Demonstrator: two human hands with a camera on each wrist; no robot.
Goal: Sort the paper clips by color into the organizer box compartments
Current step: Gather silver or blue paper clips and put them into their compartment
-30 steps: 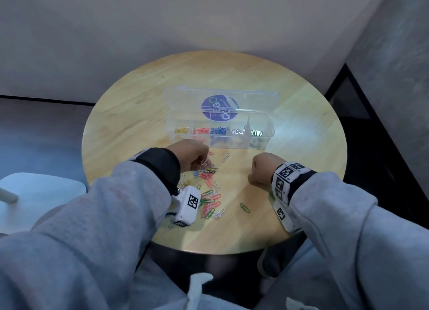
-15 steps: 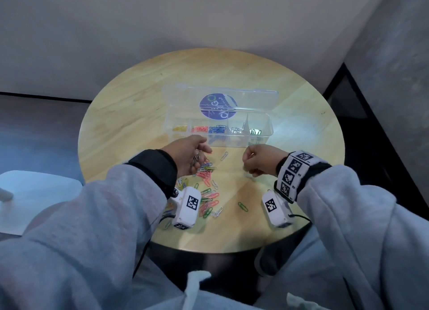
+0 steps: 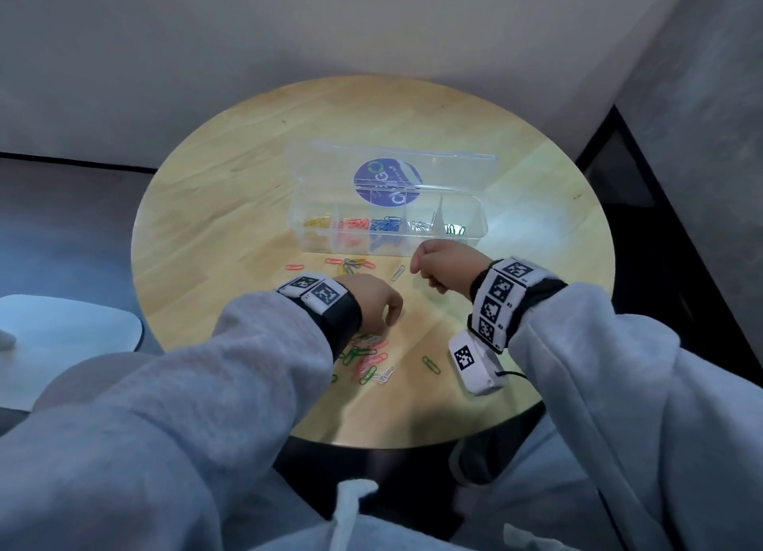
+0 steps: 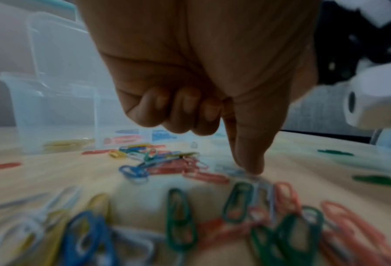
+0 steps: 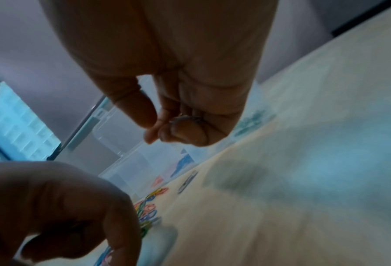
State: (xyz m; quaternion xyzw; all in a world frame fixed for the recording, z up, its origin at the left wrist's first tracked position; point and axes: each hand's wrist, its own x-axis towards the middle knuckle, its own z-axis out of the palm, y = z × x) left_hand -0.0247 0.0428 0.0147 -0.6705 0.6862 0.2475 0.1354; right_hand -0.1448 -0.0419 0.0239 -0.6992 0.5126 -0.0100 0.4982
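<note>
The clear organizer box [image 3: 481, 220] stands open mid-table and holds yellow, red, blue, silver and green clips in separate compartments. Loose paper clips [image 3: 371, 360] of mixed colours lie in a pile near me, with more [image 3: 353, 263] by the box front. My left hand [image 3: 380, 302] is down on the pile; three fingers curl in while thumb and forefinger [image 4: 251, 169] come down on a pale clip. My right hand [image 3: 437, 269] hovers just before the box and pinches a silver paper clip [image 5: 183, 118].
The round wooden table [image 3: 231, 220] stands against a pale wall. The box's lid [image 3: 322, 166] is tilted back behind the compartments. A single silver clip [image 3: 397, 272], a green one [image 3: 430, 364] and a red one [image 3: 295, 266] lie apart. A white seat [image 3: 62, 344] is at left.
My left hand has drawn back from the far end of the pile toward me and turned palm down. My right hand has lifted off the table and moved toward the box.
</note>
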